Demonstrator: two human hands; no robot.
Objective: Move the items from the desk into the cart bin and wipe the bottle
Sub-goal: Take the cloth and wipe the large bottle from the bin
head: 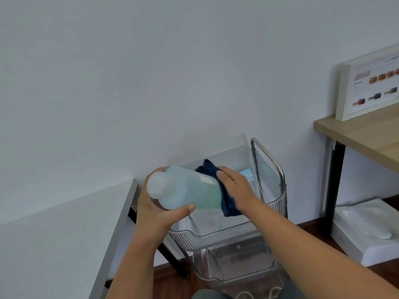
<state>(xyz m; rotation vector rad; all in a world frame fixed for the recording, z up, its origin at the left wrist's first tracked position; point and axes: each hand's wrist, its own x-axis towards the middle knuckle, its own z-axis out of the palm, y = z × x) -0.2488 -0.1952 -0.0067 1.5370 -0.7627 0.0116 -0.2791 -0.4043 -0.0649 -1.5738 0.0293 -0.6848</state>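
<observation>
**Bottle held over cart bin, cloth pressed to its side**

Left hand (155, 210): fingers and thumb curled round the shoulder of the bottle (183, 188), thumb across the near side, fingertips hidden behind it. The bottle is translucent, pale blue-green, lying nearly horizontal in the air, white cap end toward the camera, base pointing away to the right. It is above the top bin (226, 229) of the clear plastic cart (272, 173).

Right hand (235, 186): fingers straight and close together, palm down, pressing a dark blue cloth (218, 182) against the far half of the bottle. The cloth drapes over and hangs below the bottle's side.

A light blue item (248, 174) shows just beyond the right hand, inside the top bin; cannot identify it.

Surroundings: grey-white desk (64, 234) at left, wooden table (367, 134) at right carrying a white framed picture (371, 83). White flat box (367, 229) on the floor under the wooden table.
</observation>
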